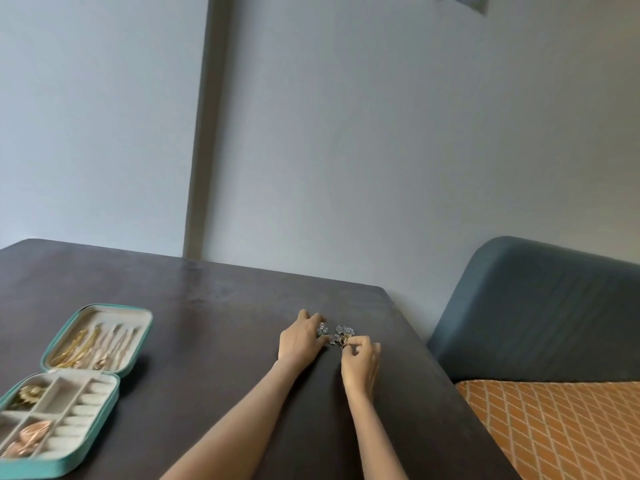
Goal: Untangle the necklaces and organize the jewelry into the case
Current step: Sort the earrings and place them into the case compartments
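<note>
A small heap of silver and gold jewelry [341, 331] lies on the dark table [214, 306] near its right edge. My left hand [303, 337] curls around the heap's left side, fingers on a silver piece [322, 329]. My right hand [362, 362] pinches a gold ring-like piece [345, 340] at the heap's near side. A teal jewelry case [69, 386] lies open at the lower left. Gold chains [78, 344] hang in its lid. Its base holds gold pieces [26, 396], rose-gold pieces [29, 438] and white ring rolls [79, 415].
A blue-grey chair back [533, 306] with an orange patterned cushion [561, 427] stands just past the table's right edge. A pale wall rises behind the table's far edge.
</note>
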{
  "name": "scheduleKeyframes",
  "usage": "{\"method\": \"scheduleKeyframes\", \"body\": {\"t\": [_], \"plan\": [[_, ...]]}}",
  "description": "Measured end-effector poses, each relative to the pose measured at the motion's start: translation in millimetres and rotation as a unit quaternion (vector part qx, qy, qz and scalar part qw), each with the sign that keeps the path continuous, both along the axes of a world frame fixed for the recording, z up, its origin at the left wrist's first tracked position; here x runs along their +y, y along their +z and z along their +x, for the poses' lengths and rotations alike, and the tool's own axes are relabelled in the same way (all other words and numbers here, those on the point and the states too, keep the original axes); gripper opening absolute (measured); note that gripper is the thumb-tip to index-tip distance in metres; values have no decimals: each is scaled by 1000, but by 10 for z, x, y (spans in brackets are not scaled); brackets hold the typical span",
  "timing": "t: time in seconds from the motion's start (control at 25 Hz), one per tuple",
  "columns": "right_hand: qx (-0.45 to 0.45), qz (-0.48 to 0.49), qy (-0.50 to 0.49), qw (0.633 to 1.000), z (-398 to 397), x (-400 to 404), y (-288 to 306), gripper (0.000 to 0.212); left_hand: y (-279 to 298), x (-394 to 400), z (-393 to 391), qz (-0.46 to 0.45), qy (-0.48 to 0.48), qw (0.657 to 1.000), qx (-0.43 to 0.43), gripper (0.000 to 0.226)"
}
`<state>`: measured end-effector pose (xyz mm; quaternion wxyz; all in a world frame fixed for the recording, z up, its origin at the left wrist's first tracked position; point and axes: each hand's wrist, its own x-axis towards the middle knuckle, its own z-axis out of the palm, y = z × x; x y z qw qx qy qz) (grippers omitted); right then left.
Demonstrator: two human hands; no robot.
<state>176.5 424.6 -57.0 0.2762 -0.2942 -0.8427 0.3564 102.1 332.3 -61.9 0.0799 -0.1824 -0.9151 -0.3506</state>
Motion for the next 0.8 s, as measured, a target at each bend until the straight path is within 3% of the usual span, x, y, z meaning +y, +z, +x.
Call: {"method": "scheduleKeyframes", "body": {"t": [0.2,0.32,0.64,0.8], "plan": [[-7,5,1,1000,-44,18,-15,23,15,0,-58,47,35,998,-4,16],[-18,-14,22,999,-25,7,-33,22,26,-64,-12,103,72,992,-20,19],[37,-26,4,999,-44,18,8,22,60,-6,4,-43,-63,997,26,29],[34,-35,7,999,-89,118,5,24,41,87,-72,-117,-58,990,49,37]]}}
